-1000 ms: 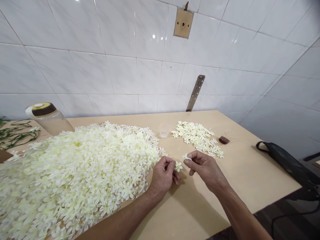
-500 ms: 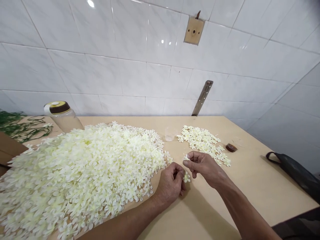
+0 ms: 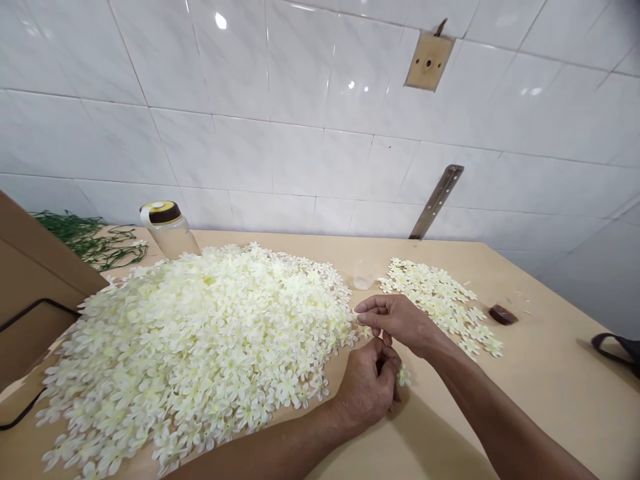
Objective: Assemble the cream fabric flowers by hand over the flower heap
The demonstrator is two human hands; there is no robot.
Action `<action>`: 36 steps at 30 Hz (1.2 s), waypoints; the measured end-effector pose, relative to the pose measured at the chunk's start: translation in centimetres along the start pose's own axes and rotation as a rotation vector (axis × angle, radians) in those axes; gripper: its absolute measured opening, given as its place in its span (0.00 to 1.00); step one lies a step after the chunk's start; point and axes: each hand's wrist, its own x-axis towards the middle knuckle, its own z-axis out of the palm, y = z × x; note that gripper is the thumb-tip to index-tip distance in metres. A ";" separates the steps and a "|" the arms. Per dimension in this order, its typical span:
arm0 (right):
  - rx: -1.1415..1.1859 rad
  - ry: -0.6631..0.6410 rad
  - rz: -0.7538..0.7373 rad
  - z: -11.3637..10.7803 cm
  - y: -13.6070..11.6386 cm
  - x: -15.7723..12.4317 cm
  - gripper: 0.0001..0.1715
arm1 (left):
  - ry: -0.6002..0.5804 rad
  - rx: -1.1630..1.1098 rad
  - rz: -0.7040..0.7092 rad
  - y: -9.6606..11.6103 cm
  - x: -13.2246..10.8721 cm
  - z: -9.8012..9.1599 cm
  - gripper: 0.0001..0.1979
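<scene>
My left hand (image 3: 367, 385) is closed just above the table, near the right edge of a big heap of white artificial flowers (image 3: 225, 327). A single pale flower (image 3: 403, 375) sticks out from between its fingers on the right side. Above and slightly right of it, my right hand (image 3: 403, 321) has thumb and fingers pinched together, the tips at the heap's edge. Whatever lies in that pinch is too small to make out. Behind my right hand, a smaller spread of flowers (image 3: 435, 288) lies flat on the table.
Behind the hands stands a small clear cup (image 3: 364, 277). A dark brown block (image 3: 503, 315) lies at the right, a black strap (image 3: 615, 347) beyond it. At the left are a lidded bottle (image 3: 173, 233), green stems (image 3: 85, 240) and a cardboard box (image 3: 45, 280). A tiled wall (image 3: 290, 153) backs the table.
The view has swung left, so the scene sits further right. My right hand has moved left from beside my left hand to the heap's edge; my left hand keeps its flower.
</scene>
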 end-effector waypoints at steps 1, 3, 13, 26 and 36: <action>0.000 -0.001 -0.002 0.0 0.0 0.2 0.16 | -0.001 0.002 -0.008 0.0 0.0 0.0 0.04; -0.018 0.014 -0.008 0.0 -0.1 0.6 0.16 | -0.003 0.011 -0.010 0.0 0.0 -0.1 0.03; -0.309 -0.070 -0.110 -1.1 -0.5 0.1 0.12 | -0.026 0.242 0.259 0.4 -0.9 -0.1 0.07; -0.534 -0.080 -0.289 -0.5 1.1 -2.1 0.06 | -0.407 0.492 0.502 0.9 -3.5 1.0 0.09; -0.502 0.053 -0.321 -0.1 1.3 -2.2 0.07 | -0.364 0.333 0.393 1.0 -3.5 1.0 0.09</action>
